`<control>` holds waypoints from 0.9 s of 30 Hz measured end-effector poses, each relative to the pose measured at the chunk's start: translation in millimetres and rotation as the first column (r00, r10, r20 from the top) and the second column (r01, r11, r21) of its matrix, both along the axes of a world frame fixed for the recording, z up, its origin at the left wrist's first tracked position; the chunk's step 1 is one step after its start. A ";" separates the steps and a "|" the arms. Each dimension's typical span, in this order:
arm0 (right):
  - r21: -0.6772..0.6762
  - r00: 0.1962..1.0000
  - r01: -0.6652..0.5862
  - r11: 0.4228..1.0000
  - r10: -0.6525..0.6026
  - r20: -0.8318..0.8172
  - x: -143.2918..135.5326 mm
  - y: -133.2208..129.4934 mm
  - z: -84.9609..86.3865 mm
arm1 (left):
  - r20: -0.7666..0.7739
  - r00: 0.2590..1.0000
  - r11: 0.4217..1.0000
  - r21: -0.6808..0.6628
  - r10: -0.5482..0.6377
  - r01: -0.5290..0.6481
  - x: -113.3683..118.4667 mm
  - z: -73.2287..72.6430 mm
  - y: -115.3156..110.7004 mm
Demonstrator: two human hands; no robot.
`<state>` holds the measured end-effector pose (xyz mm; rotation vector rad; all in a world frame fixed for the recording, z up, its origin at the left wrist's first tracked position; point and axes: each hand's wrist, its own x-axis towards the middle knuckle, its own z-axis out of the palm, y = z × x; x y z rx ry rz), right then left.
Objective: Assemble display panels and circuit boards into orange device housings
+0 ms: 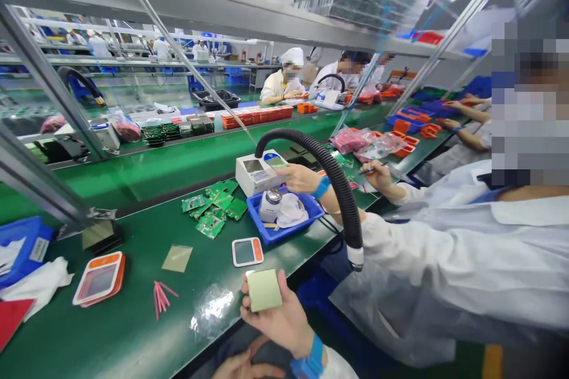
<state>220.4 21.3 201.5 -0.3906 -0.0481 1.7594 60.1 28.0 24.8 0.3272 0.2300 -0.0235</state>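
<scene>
My right hand (280,314) is palm up at the table's front edge. Its fingers and thumb grip a pale yellow-green square panel (265,290) by the sides; whether it is one piece or a stack I cannot tell. Low in the view, my left hand (246,365) is partly cut off by the frame, with its visible fingers apart and nothing seen in them. Just beyond the panel lies a white-and-orange device cover with a window (248,252). Another thin square sheet (177,258) lies flat farther left, near several pink strips (162,298).
A stack of orange-and-white covers (100,278) lies left. Green circuit boards (213,207) lie near a blue tray (284,234) holding a bottle and cloth. A black flexible hose (338,183) arches over. At right, a co-worker's hand (304,180) reaches to a white box (253,180).
</scene>
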 end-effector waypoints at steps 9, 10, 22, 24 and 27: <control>-0.053 0.958 0.202 0.978 -0.186 0.219 43.6 -31.8 23.7 | -0.029 0.996 0.990 0.118 -0.079 0.082 2.0 20.6 1.8; -0.055 0.949 0.224 0.973 -0.205 0.241 47.3 -36.8 27.0 | -0.047 0.996 0.987 0.139 -0.078 0.083 2.9 24.2 0.1; -0.280 0.827 0.374 0.884 -0.181 0.533 82.6 -102.0 -19.4 | -0.245 0.928 0.349 0.927 0.280 0.139 -72.8 244.3 49.1; -0.291 0.840 0.336 0.896 -0.146 0.522 83.2 -104.5 -23.7 | -0.250 0.742 0.100 0.965 0.622 0.241 -83.9 271.9 84.0; -0.326 0.855 0.306 0.895 -0.108 0.507 79.1 -102.6 -21.9 | -0.199 0.271 0.013 0.826 0.942 0.564 -86.4 273.0 132.4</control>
